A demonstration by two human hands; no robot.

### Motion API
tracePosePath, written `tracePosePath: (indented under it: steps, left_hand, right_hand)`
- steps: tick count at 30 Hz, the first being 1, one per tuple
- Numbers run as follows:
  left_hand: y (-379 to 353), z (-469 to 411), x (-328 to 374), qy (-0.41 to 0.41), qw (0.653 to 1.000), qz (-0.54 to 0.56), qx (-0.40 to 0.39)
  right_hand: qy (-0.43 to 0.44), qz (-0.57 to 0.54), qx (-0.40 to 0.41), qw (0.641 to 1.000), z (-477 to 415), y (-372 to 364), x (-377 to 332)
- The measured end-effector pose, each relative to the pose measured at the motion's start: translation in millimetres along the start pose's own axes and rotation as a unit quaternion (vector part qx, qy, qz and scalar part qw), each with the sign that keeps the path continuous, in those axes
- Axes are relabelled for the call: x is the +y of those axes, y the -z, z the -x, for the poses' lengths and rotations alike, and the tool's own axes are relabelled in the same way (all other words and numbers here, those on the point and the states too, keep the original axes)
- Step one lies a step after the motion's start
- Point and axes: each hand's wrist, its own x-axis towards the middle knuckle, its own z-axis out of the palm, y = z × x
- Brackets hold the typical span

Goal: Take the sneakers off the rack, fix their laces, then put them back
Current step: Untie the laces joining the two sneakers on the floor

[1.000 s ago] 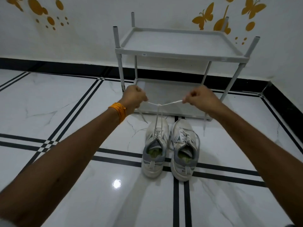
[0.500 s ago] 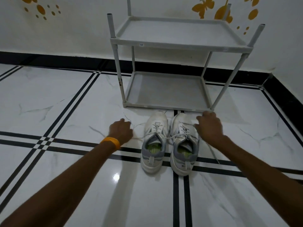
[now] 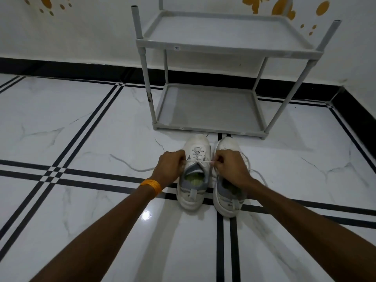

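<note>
I see a pair of white low-top sneakers with grey collars and green insoles standing side by side on the glossy white marble floor (image 3: 81, 129) with black inlay stripes, toes just short of the grey two-tier plastic shoe rack (image 3: 207, 107), whose two shelves are bare. My left hand (image 3: 172, 166), with an orange thread band (image 3: 151, 185) at the wrist, sits against the outer side of the left sneaker (image 3: 194, 171), fingers curled tight on one end of its white lace (image 3: 198, 162). My right hand (image 3: 231, 167) hovers over the right sneaker (image 3: 228, 192), fingertips pinched on the other end. The lace runs taut between both fists across the tongue; loose tails trail on the floor either side
</note>
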Motion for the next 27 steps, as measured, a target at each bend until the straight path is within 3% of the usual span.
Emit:
tracePosePath:
  steps: [7,12,13,15,17,21,23,27]
  left_hand:
    - [-21.2,11.7,0.1,0.025,0.997,0.066,0.029]
    - [-29.4,26.2,1.4,0.051,0.988,0.141,0.034]
    - [-29.9,27.0,2.2,0.051,0.988,0.143,0.039]
    - [-30.2,27.0,3.1,0.047,0.988,0.139,0.042]
    - [-29.6,26.0,3.3,0.043,0.989,0.135,0.033]
    - [-26.2,24.9,2.0,0.036,0.990,0.137,0.016]
    - [-23.9,24.6,3.3,0.035,0.990,0.132,0.014]
    - [-24.1,22.8,1.7,0.036,0.991,0.126,0.012]
  right_hand:
    - [-0.037,0.045,-0.003,0.998,-4.3,-0.4,13.9]
    - [-0.043,0.112,-0.108,0.987,-0.6,11.3,-3.3]
    - [-0.044,0.091,-0.133,0.986,-1.7,18.2,-9.0]
    - [-0.060,-0.053,-0.184,0.980,-6.7,33.5,-20.1]
    - [-0.079,-0.233,-0.202,0.948,-10.6,39.7,-28.0]
    - [-0.125,-0.446,-0.167,0.870,-9.7,16.9,-27.2]
    - [-0.152,-0.498,-0.137,0.843,-10.1,5.2,-25.3]
    - [-0.185,-0.511,-0.100,0.833,-11.9,-5.0,-23.0]
